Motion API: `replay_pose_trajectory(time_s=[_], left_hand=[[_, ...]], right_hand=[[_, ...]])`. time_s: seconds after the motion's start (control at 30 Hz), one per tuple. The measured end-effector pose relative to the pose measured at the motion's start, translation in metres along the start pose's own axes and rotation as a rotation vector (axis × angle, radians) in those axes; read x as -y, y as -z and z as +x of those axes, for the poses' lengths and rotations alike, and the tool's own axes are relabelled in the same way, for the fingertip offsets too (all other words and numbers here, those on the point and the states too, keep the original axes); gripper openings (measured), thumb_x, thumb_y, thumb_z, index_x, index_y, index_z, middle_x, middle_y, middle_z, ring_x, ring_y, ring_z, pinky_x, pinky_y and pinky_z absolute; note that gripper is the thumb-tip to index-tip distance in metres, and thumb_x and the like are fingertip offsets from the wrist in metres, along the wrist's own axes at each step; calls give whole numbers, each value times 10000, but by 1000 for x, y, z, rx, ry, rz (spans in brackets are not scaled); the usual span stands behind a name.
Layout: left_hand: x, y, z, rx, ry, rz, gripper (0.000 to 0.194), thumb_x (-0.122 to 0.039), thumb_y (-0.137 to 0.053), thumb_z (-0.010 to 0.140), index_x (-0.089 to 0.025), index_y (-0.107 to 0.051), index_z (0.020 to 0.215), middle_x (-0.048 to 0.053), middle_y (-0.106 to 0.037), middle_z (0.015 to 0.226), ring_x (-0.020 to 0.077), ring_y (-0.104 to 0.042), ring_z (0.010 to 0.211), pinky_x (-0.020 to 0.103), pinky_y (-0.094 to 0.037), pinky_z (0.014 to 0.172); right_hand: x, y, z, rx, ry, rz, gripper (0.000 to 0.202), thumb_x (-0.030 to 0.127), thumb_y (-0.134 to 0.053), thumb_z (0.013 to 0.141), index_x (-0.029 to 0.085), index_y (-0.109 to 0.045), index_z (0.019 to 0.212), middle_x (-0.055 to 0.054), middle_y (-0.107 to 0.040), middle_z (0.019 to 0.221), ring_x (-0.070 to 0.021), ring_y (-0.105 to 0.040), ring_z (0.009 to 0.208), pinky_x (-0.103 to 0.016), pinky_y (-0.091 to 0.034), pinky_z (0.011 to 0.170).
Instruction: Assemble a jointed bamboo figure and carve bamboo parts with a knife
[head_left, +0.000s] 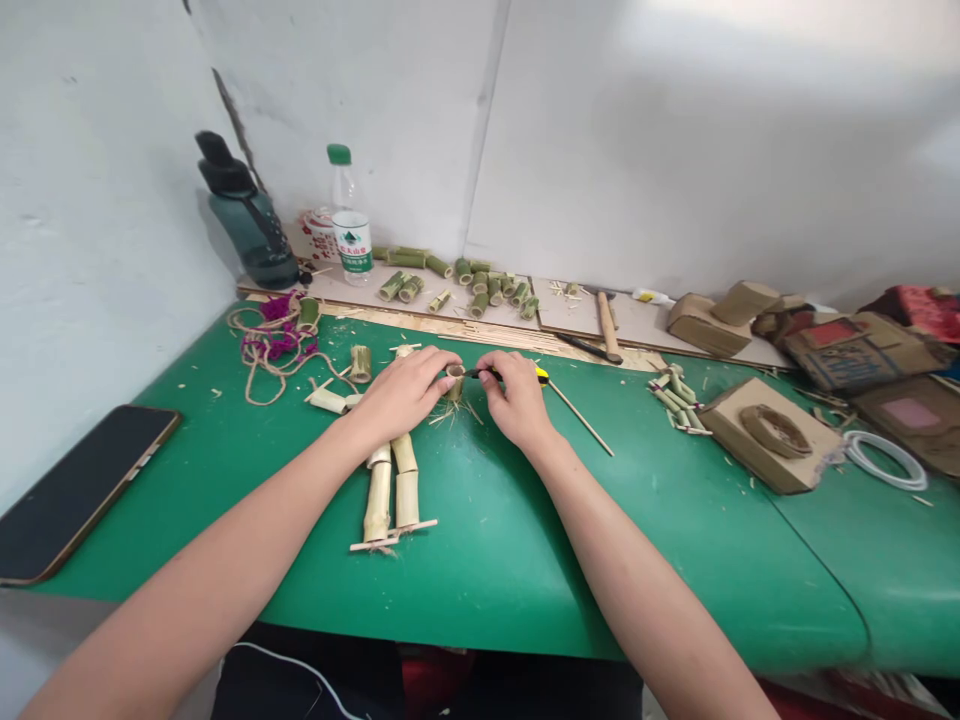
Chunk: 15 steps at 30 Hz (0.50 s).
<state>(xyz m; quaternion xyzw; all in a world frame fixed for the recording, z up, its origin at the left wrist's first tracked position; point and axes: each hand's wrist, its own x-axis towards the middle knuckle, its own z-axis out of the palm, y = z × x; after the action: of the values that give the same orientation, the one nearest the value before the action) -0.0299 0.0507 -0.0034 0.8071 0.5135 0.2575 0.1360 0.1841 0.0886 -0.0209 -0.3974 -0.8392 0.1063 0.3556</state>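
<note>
My left hand [409, 388] is closed on a short bamboo tube [455, 385], holding it upright on the green table. In my right hand [516, 396] is a craft knife with a yellow and black handle [541, 376]. Its dark front end points left and reaches the tube's rim. Thin shavings [456, 412] lie just below the tube. Under my left wrist, partly hidden, rests a jointed bamboo figure [380, 490] with small sticks across its leg ends. A loose bamboo tube [361, 364] stands left of my left hand, and a thin stick [581, 418] lies right of my right hand.
Twine [259, 355] and purple thread lie at the left, near a phone [86, 490]. Two bottles [352, 235] stand at the back beside several cut bamboo pieces [480, 285]. A hammer [607, 325], small bamboo bits [679, 400] and cardboard [765, 435] are at the right.
</note>
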Motion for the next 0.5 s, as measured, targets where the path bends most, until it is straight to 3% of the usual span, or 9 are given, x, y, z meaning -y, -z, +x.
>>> replay_pose_trajectory(time_s=[0.5], left_hand=[[2,-1,0,9,-49,-9,367,-260,-433,1049,-259,-606,1373,53,-670,1275,232,-632,1187,393,-494,1046]], right_hand=[[-1,0,-2,-25,75,50,112,155,-540,952,228,-624,960,-53,-725,951,-253,-598,910,-400,-396,831]])
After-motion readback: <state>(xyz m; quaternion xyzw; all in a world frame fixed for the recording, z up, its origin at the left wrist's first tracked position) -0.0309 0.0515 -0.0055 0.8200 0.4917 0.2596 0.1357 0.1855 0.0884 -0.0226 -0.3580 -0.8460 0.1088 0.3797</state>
